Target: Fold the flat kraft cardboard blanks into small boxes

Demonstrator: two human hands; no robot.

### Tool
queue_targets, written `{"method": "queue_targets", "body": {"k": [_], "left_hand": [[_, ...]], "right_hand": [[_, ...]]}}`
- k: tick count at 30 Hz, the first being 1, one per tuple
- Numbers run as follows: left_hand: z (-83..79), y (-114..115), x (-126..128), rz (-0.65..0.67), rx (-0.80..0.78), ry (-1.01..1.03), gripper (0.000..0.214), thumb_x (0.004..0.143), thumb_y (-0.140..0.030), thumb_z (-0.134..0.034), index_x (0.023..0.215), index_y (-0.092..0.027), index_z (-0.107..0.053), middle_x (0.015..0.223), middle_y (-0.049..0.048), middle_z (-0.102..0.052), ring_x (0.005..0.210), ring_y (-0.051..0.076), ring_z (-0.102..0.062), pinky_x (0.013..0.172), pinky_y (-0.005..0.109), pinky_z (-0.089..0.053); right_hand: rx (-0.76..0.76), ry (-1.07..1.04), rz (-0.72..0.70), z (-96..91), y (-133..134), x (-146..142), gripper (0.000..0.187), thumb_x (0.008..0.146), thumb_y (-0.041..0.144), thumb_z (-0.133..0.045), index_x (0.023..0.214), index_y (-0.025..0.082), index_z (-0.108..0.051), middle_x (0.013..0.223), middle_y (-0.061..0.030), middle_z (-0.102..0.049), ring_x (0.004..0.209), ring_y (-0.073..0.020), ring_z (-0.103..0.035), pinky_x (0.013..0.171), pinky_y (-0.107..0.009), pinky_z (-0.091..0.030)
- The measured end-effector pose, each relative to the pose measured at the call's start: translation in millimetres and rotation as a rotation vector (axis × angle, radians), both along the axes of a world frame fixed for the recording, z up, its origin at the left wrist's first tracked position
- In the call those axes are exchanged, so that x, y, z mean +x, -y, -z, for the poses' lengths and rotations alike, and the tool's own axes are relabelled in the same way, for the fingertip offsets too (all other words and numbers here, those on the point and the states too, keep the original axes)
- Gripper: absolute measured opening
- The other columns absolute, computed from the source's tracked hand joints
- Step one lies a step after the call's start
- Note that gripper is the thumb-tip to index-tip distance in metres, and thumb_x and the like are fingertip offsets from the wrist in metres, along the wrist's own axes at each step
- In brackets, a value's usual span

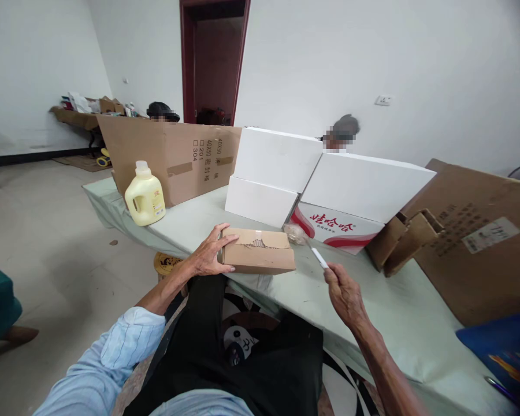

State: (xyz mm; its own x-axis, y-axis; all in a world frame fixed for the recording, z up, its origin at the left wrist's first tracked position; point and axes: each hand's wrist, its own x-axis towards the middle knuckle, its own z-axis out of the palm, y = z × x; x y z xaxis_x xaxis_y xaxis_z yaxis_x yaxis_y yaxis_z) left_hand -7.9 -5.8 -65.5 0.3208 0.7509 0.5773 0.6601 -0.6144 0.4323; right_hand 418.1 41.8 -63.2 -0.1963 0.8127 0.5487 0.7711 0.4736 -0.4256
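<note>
A small flat cardboard box (pixel 260 252) lies near the table's front edge, its taped top partly torn. My left hand (pixel 208 254) grips the box's left end, fingers wrapped over the top and thumb along the side. My right hand (pixel 345 293) hovers to the right of the box, closed around a thin white knife-like tool (pixel 318 257) whose tip points up and left toward a crumpled wad of clear tape (pixel 295 233) just beyond the box's right corner.
The table (pixel 398 323) has a pale green cover. Behind the box stand white boxes (pixel 277 159), one with red print (pixel 333 225), large brown cartons (pixel 173 156), (pixel 481 242) and a yellow detergent jug (pixel 145 196). Two people's heads show behind the cartons. A blue item (pixel 502 352) lies at right.
</note>
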Motion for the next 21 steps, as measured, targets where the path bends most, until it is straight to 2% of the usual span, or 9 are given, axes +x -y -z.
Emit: {"method": "queue_targets", "body": {"k": [3, 7, 11, 21], "left_hand": [[1.4, 0.5, 0.7, -0.004, 0.009, 0.003, 0.099, 0.067, -0.031, -0.096, 0.155, -0.022, -0.051, 0.165, 0.0214, -0.028, 0.156, 0.044, -0.035, 0.125, 0.063, -0.040], [3.7, 0.4, 2.3, -0.010, 0.027, -0.004, 0.102, 0.065, -0.030, -0.097, 0.156, -0.024, -0.049, 0.163, 0.0200, -0.030, 0.154, 0.043, -0.037, 0.124, 0.063, -0.042], [5.1, -0.4, 3.0, -0.017, 0.036, 0.002, 0.103, 0.064, -0.030, -0.098, 0.155, -0.023, -0.050, 0.163, 0.0205, -0.031, 0.154, 0.043, -0.038, 0.123, 0.062, -0.043], [3.0, 1.8, 3.2, -0.005, 0.034, 0.018, 0.100, 0.066, -0.031, -0.096, 0.154, -0.023, -0.050, 0.163, 0.0215, -0.031, 0.155, 0.043, -0.037, 0.124, 0.062, -0.042]], "right_hand": [[0.031, 0.067, -0.258, -37.8, 13.5, -42.8, 0.043, 0.109, 0.054, -0.041, 0.107, 0.023, -0.072, 0.082, -0.0050, -0.070, 0.070, -0.0211, -0.062, 0.069, -0.033, -0.050], [0.004, 0.163, -0.407, -66.7, 21.7, -72.6, 0.041, 0.112, 0.048, -0.041, 0.115, 0.025, -0.074, 0.091, -0.0064, -0.072, 0.080, -0.0215, -0.066, 0.072, -0.033, -0.049], [-0.019, 0.218, -0.452, -72.3, 19.8, -77.6, 0.040, 0.113, 0.045, -0.041, 0.121, 0.026, -0.075, 0.090, -0.0053, -0.070, 0.082, -0.0211, -0.066, 0.072, -0.033, -0.048], [0.007, 0.294, -0.413, -72.6, 18.1, -79.1, 0.041, 0.113, 0.047, -0.041, 0.123, 0.026, -0.075, 0.092, -0.0061, -0.069, 0.083, -0.0215, -0.067, 0.068, -0.031, -0.046]]}}
